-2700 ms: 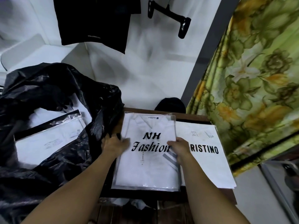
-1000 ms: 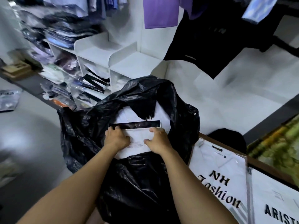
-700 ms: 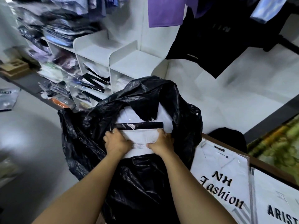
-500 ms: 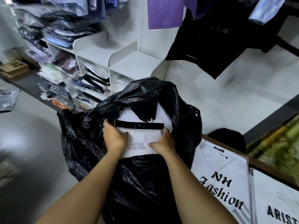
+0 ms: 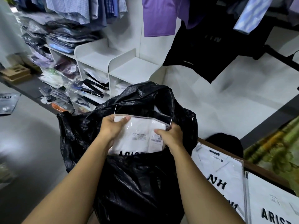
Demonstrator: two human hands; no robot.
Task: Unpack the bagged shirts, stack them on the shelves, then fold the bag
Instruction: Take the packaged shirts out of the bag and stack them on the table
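Note:
A big black plastic bag (image 5: pixel 129 183) stands open in front of me. A white shirt in a clear packet (image 5: pixel 139 136) is half out of its mouth, its lower part still inside. My left hand (image 5: pixel 111 128) grips the packet's left edge and my right hand (image 5: pixel 169 136) grips its right edge. Two packed white shirts lie on a wooden surface at the right: one marked NH (image 5: pixel 221 175) and one marked ARISTINO (image 5: pixel 271 204). White shelves (image 5: pixel 129 70) stand behind the bag.
The shelf cubbies at the left hold several packed shirts (image 5: pixel 92 88). Shirts hang above: a purple one (image 5: pixel 158 16) and a black one (image 5: pixel 215 46). A flowered curtain (image 5: pixel 275 146) hangs at the right. Grey floor (image 5: pixel 32 135) lies to the left.
Earlier both hands pressed the NH shirt on the wooden surface. Then they reached into the black bag, and now they have lifted a packed white shirt partly out of it.

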